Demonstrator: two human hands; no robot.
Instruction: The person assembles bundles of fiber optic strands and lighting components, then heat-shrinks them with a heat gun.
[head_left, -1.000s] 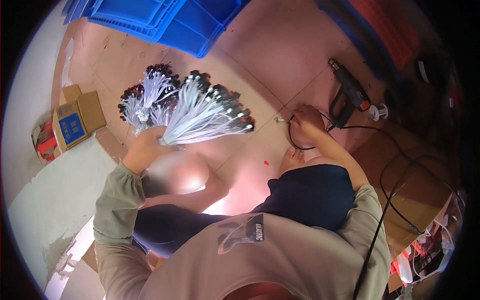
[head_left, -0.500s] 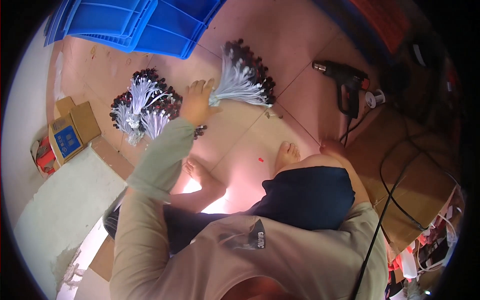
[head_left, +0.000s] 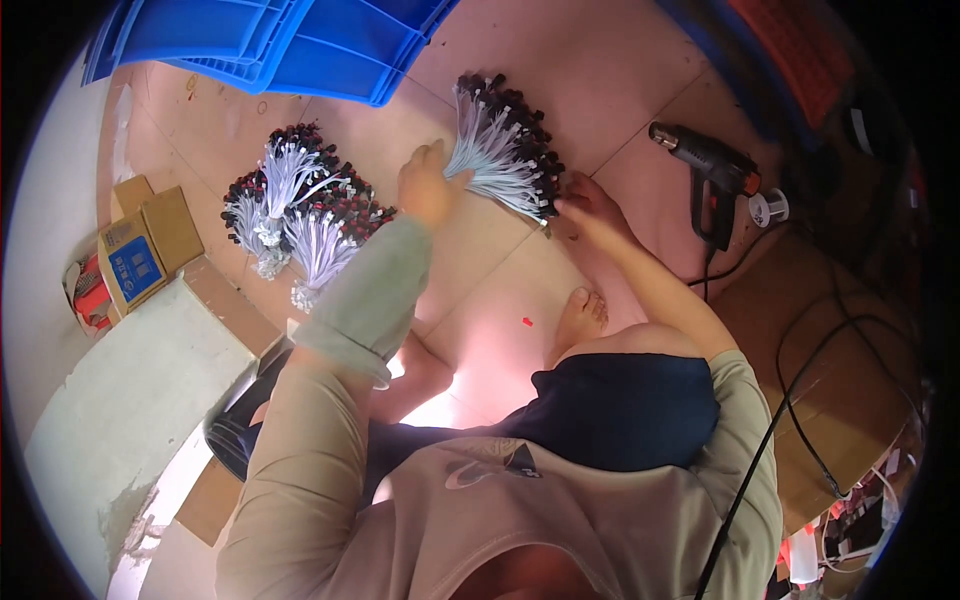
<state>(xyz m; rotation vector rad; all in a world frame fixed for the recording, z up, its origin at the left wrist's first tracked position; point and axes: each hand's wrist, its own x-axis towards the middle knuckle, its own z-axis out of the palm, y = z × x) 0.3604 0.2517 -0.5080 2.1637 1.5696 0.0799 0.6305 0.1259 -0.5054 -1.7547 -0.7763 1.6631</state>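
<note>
A fanned bundle of thin white cables (head_left: 490, 160) with black and red ends lies on the tiled floor in front of me. My left hand (head_left: 428, 187) is closed around its gathered end, which the fingers hide. My right hand (head_left: 592, 208) is at the lower right edge of the fan, close beside the dark ends, fingers apart and holding nothing that I can see. To the left of my left hand, several similar bundles (head_left: 318, 245) lie in a pile, their white tails toward me and dark ends outward.
Blue plastic crates (head_left: 335, 55) stand at the far left. On the right lie a black heat gun (head_left: 708, 180) and a spool (head_left: 768, 207), with a cardboard box (head_left: 840, 370) and loose black cord nearer. An open carton (head_left: 140, 255) sits by the left wall. My bare foot (head_left: 583, 318) rests below the bundle.
My right hand has come up from beside my knee to the bundle's right edge. My left hand has moved slightly right and forward onto the gathered cable end. The view has shifted a little.
</note>
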